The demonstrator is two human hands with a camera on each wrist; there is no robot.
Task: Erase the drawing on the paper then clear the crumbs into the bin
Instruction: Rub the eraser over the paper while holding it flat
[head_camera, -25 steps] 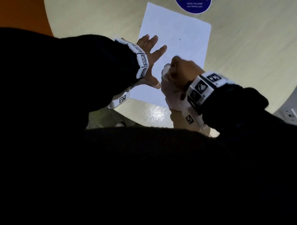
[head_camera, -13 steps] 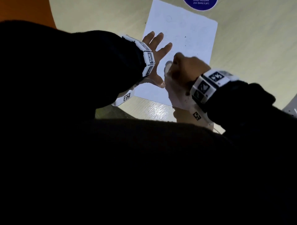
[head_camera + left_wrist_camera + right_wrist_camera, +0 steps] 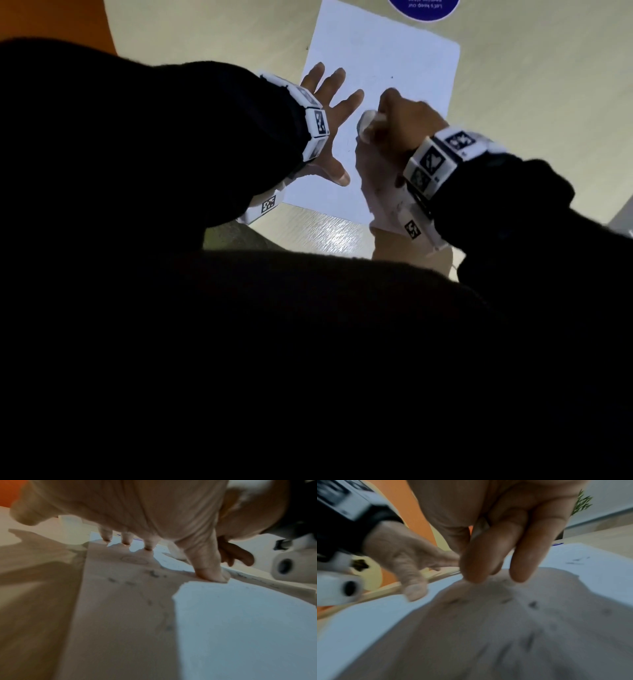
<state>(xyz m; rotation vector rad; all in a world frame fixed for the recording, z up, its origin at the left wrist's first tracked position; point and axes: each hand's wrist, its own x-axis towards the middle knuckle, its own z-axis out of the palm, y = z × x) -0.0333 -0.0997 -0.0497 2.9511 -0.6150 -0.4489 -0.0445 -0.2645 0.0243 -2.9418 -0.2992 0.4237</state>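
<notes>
A white sheet of paper (image 3: 383, 58) lies on the light wooden table (image 3: 531, 85). My left hand (image 3: 329, 113) is spread flat on the sheet's left side, its fingertips (image 3: 212, 576) pressing it down. My right hand (image 3: 407, 120) is curled over the sheet's lower middle and grips a white eraser (image 3: 368, 125) against the paper. In the right wrist view the right hand's fingers (image 3: 496, 547) point down at the sheet, blurred. Dark eraser crumbs (image 3: 154, 574) lie scattered on the paper (image 3: 533, 604). A faint pencilled oval (image 3: 134, 559) shows near my left fingertips.
A round blue sticker (image 3: 423, 8) sits on the table beyond the paper's far edge. The table's curved near edge (image 3: 308, 236) is close to my body, and my dark sleeves and torso hide the lower half of the head view. Orange flooring (image 3: 51, 20) shows at the far left.
My right hand with the eraser has shifted a little farther up the paper. My left hand has stayed spread on the sheet.
</notes>
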